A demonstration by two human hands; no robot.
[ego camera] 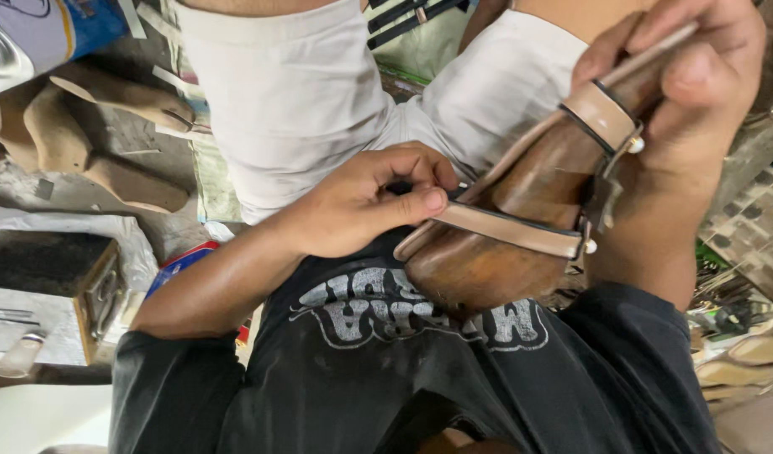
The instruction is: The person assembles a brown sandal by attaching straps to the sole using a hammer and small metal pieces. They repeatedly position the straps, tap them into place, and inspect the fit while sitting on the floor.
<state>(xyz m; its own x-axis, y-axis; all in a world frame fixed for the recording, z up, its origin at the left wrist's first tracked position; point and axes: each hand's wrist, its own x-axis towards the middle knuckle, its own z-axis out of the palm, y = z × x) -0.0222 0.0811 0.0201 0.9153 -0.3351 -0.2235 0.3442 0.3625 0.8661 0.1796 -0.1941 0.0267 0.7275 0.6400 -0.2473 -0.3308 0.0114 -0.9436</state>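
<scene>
Fingers [420, 202] of the left hand [361, 206] pinch a tan strap [508, 229] across the wooden last [521, 210]; right hand [697, 92] grips its upper end.

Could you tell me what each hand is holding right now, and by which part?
The right hand grips the wooden shoe last at its upper end; the left hand pinches the beige strap at its end.

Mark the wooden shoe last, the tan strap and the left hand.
wooden shoe last [521, 202], head view, bare wood side.
tan strap [508, 229], head view, mid-length.
left hand [361, 202], head view, back of hand.
</scene>
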